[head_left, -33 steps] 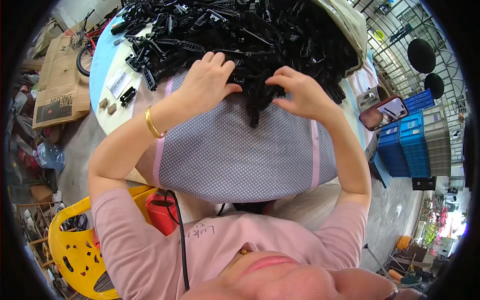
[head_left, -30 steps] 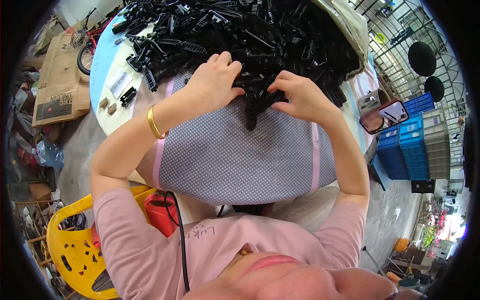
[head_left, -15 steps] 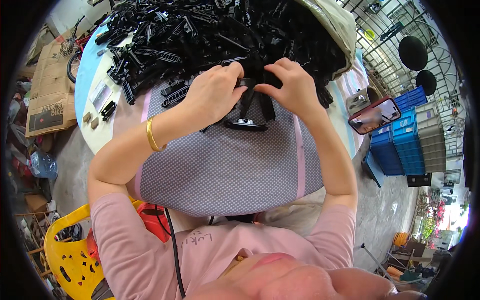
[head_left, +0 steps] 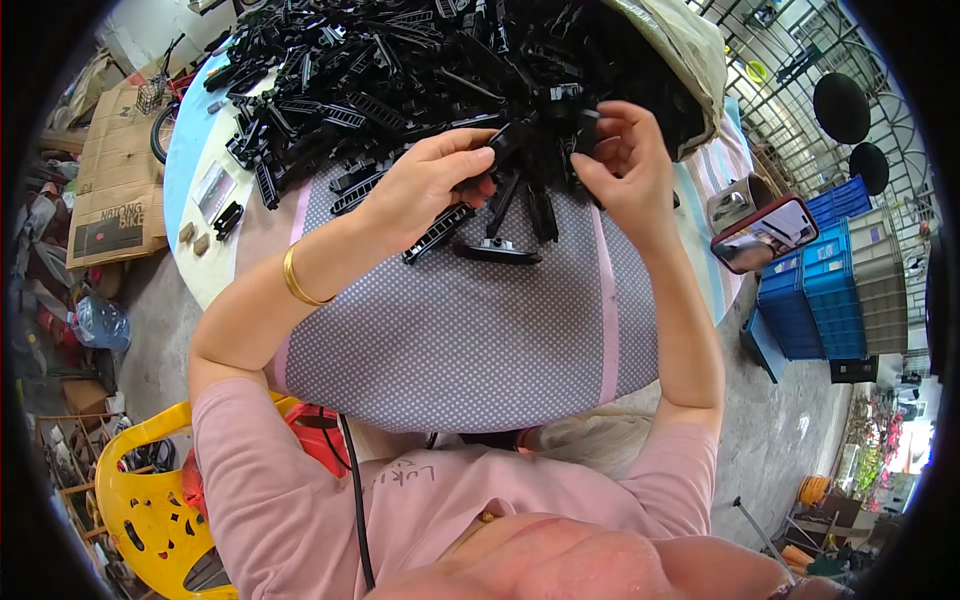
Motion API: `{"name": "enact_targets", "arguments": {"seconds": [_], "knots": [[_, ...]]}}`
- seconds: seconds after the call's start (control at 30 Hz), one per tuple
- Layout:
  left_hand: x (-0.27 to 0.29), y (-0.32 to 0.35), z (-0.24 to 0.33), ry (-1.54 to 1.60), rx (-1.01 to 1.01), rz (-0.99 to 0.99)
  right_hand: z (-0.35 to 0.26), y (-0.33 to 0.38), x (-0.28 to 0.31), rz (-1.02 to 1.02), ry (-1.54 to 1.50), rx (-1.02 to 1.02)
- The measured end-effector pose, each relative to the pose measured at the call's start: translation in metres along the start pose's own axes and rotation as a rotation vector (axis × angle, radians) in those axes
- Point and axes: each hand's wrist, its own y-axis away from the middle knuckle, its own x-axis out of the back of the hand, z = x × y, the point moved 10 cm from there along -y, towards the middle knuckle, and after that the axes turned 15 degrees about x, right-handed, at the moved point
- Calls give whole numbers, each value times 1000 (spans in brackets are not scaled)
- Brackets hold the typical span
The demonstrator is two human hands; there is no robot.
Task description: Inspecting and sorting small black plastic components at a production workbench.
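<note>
My left hand (head_left: 425, 185) pinches a dark plastic piece (head_left: 511, 142) between thumb and fingers, just in front of the heap. To its right, my right hand (head_left: 635, 180) is closed on another black plastic piece (head_left: 588, 132), held roughly upright. The two hands are apart. Beyond them spreads a large heap of black plastic parts (head_left: 350, 75), many with ladder-like slots. Between and below the hands lie a few loose parts, among them a curved black piece with a silvery middle (head_left: 497, 250) and a slotted black strip (head_left: 437, 234). My fingers partly hide what they hold.
A grey dotted cloth with pink stripes (head_left: 450, 330) covers the near tabletop. A phone (head_left: 765, 235) leans on a metal cup (head_left: 735, 200) at the right edge. An open pale sack (head_left: 690, 50) stands behind. Blue crates (head_left: 825, 290) and a yellow chair (head_left: 150, 510) flank the table.
My hands have moved apart from their close position, the right one going right and each now with a dark piece. The slotted strip below my left hand shows more fully.
</note>
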Motion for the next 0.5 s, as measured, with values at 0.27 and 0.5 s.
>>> {"name": "enact_targets", "arguments": {"seconds": [0.27, 0.5], "knots": [[-1, 1, -1, -200, 7, -38, -44, 10, -25, -65, -660, 253], [0, 1, -4, 54, 64, -32, -39, 12, -29, -79, -354, 301]]}}
